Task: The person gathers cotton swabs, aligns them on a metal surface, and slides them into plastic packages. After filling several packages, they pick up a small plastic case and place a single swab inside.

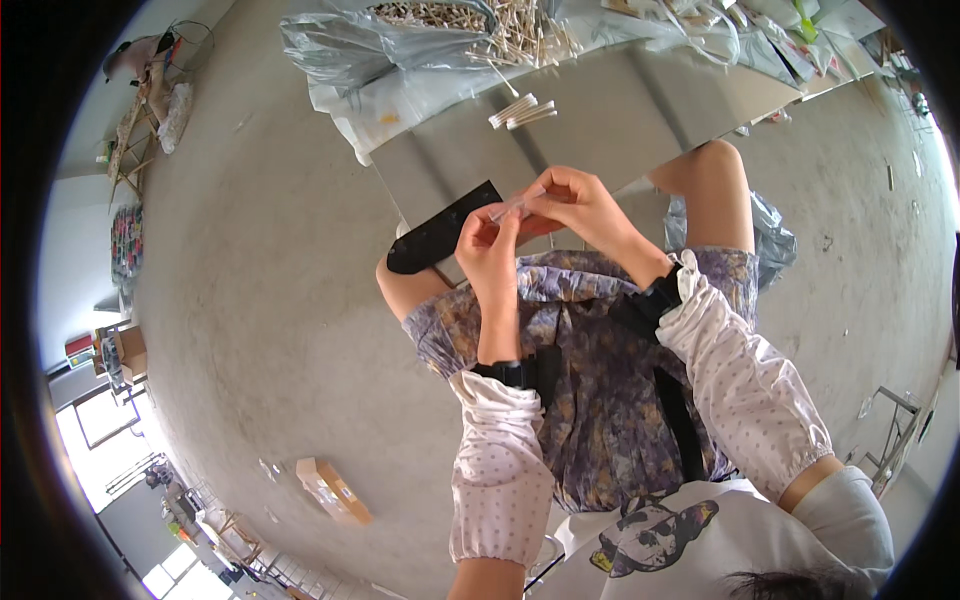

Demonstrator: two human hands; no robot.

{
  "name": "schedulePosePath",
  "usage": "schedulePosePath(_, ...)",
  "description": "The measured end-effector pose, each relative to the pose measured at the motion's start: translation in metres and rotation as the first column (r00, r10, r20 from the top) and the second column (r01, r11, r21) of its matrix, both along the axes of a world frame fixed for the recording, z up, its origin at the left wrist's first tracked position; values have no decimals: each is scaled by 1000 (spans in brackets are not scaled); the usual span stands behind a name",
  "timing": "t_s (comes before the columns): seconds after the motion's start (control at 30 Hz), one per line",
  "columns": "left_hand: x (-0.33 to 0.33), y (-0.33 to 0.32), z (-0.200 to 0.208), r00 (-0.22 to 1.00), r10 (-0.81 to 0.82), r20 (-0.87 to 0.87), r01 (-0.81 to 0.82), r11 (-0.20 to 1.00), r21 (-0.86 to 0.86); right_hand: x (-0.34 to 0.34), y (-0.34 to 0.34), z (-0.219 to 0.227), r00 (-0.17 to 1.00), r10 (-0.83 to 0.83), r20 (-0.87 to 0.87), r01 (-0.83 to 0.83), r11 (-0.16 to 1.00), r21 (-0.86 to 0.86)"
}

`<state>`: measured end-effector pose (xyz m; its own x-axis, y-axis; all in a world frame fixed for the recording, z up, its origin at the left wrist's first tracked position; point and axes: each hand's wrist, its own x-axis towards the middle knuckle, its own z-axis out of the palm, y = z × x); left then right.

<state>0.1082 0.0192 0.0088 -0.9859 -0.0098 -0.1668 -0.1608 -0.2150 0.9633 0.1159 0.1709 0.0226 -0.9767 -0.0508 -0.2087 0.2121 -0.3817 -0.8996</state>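
My left hand [484, 248] and my right hand [580, 204] meet over my lap, at the near edge of the metal table [600, 110]. Between their pinched fingertips is a small piece of clear plastic [507, 211], perhaps a little bag; its exact shape is too small to tell. Beyond my hands, two small bunches of cotton swabs [524, 111] lie side by side on the tabletop. A flat black panel [440, 232] sits at the table's near edge, just left of my left hand and above my left knee.
A loose heap of cotton swabs [525, 35] spreads across the table's far side, beside a grey plastic bag [390, 50]. More clear bags [690, 35] lie at the far right. On the floor at left is a cardboard box [333, 491]. Another person [150, 70] is at the upper left.
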Motion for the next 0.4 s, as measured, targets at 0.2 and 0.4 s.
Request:
schedulePosePath(0.2,0,2,-1,990,-68,121,71,997,-27,2,4,15,978,18,206,-28,998,50)
schedulePosePath(0.4,2,-14,-17,975,-132,178,52,917,396,2,6,14,970,61,234,-61,998,-5)
